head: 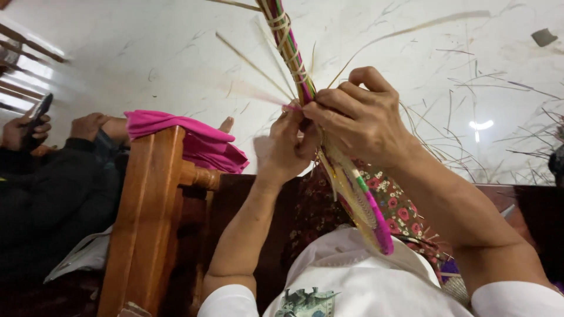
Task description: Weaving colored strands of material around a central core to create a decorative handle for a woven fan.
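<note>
Pink, green and pale straw strips make up the woven piece [358, 194] I am working on; it runs from the 12 o'clock edge of my view down toward 5 o'clock, narrow and bound with light cord at the top, widening into a flat woven fan shape below my hands. My left hand [284, 147] sits just at the centre, fingers pressed together, pinching a pink strip [291, 108] against the bundle. My right hand [358, 114] is touching it at 1 o'clock, curled over the bundle, with thumb and fingertips closed on the same spot. Loose thin straws [252, 64] fan out from the grip toward 10 and 11 o'clock, blurred.

At 8 o'clock stands a wooden chair frame [150, 223] with a bright pink cloth [188, 141] draped over its top. Beyond it, at 9 o'clock, another person in dark sleeves holds a dark phone [38, 114]. Below my hands lies a flowered fabric [396, 205], and at 6 o'clock my white shirt [358, 282]. I see no container holding anything here; scattered dry fibres [470, 135] lie on the pale floor [147, 53] at 2 to 3 o'clock
</note>
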